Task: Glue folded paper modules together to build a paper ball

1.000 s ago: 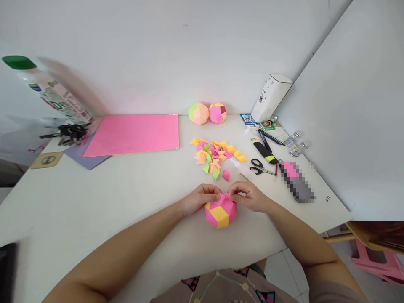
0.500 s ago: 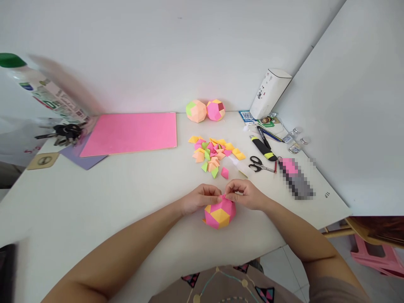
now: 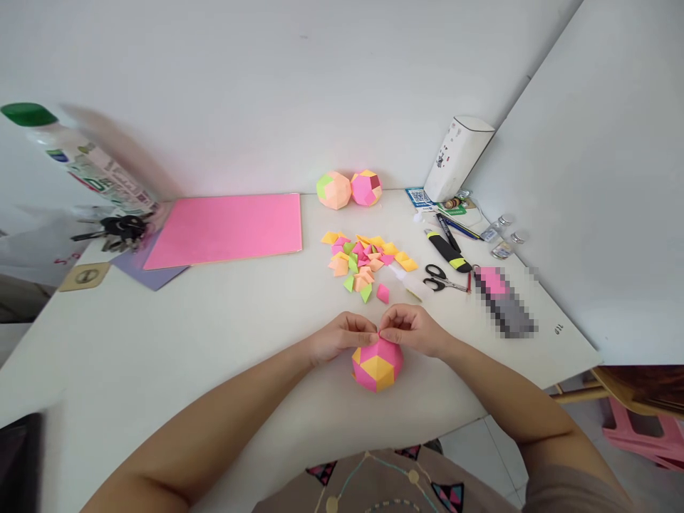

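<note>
At the lower center of the frame, a person's left hand (image 3: 345, 338) and right hand (image 3: 414, 330) close in narrow pinches on the top of a pink-and-yellow paper ball (image 3: 378, 367). Just beyond, at center, lie folded paper pieces (image 3: 364, 275), with black-handled scissors (image 3: 447, 284) to their right. Farther back, a pink sheet (image 3: 229, 229) lies left of center; two more paper balls (image 3: 335, 191) sit side by side at upper center.

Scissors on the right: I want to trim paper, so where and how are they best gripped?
Best by the black handle loops, probably from above on the near side, where the right hand is: the scissors lie flat, loops leftward, blades pointing right, and a white item lies close left.
</note>
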Available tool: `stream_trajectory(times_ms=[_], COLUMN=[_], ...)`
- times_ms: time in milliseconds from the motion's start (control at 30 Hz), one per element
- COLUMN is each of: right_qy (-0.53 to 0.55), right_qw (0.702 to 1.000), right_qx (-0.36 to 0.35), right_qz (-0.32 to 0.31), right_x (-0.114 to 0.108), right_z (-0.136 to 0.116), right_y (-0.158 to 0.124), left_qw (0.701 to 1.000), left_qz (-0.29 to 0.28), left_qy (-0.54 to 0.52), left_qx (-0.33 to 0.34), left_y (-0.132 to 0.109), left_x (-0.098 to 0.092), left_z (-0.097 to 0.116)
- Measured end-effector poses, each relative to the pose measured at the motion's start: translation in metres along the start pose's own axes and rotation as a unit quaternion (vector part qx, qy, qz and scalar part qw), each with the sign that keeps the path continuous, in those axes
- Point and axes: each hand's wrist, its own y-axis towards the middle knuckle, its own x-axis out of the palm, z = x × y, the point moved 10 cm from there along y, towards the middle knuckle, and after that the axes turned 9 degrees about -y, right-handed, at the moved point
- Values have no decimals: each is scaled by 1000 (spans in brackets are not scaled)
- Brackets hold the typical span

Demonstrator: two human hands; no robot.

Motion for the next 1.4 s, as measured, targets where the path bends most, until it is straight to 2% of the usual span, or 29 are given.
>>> stream_trajectory(times_ms=[233, 433, 500, 633, 733, 833, 967, 1167, 1300, 1400], right_qy=[50, 94, 101, 112, 122, 106, 92, 113, 112, 126], right_qw=[998, 995, 994, 985, 974, 972, 981, 991, 993, 992], right_qx=[23, 34, 18, -30, -77, -91, -84, -46, -12, -25], right_qz=[8, 5, 31, 124, 173, 188, 152, 52, 35, 18], right_x=[0, 5, 0, -22, -35, -40, -33, -15, -12, -9], right_z=[8, 11, 8, 1, -6, -9, -10, -12, -7, -8], right_y=[0, 1, 1, -4, -9, -10, -7, -4, -4, -3], left_qw=[1000, 1000, 999, 993, 990, 983, 977, 972, 972, 973], left_qz=[3, 27, 38, 59, 46, 26, 26, 59, 59, 49], left_qy=[-6, -12, -20, -69, -113, -160, -198, -219, -219, -214], left_qx=[-2, 4, 23, 69, 77, 83, 79, 68, 65, 69], left_y=[1, 3, 3, 3, 3, 2, 2, 4, 4, 3], left_x=[-3, -4, -3, -6, -6, -6, -10, -19, -19, -17], left_z=[-2, -6, -3, 8, 12, 15, 14, 10, 9, 9])
